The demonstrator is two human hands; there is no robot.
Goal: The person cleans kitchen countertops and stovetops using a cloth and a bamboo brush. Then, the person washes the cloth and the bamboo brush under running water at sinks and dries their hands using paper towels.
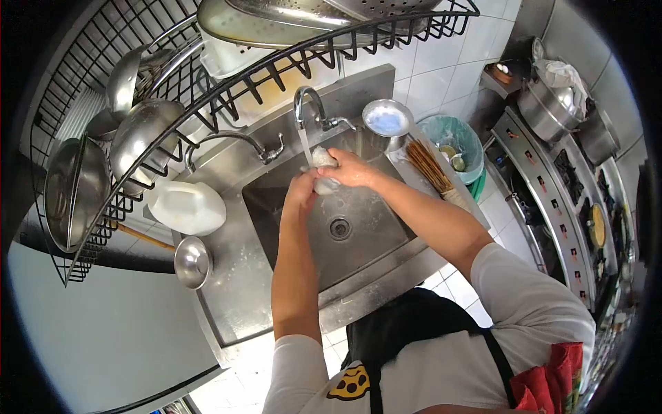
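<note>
Both my hands are together over the steel sink (352, 265), below the running faucet (298, 110). A wet, whitish-grey cloth (322, 157) is bunched between them. My left hand (301, 191) is closed on its lower left side. From the right, my right hand (350, 169) grips the same cloth with its fingers wrapped over it. Water from the spout falls onto the cloth and fingers. Under the hands, the round drain (340, 228) shows in the sink floor.
A second faucet (265, 153), white container (187, 208) and ladle (192, 263) are left. A black rack (255, 67) with pans hangs above. At right are a bowl (387, 119), a bundle of brown sticks (429, 165), a lined bin (469, 141) and a stove (552, 200).
</note>
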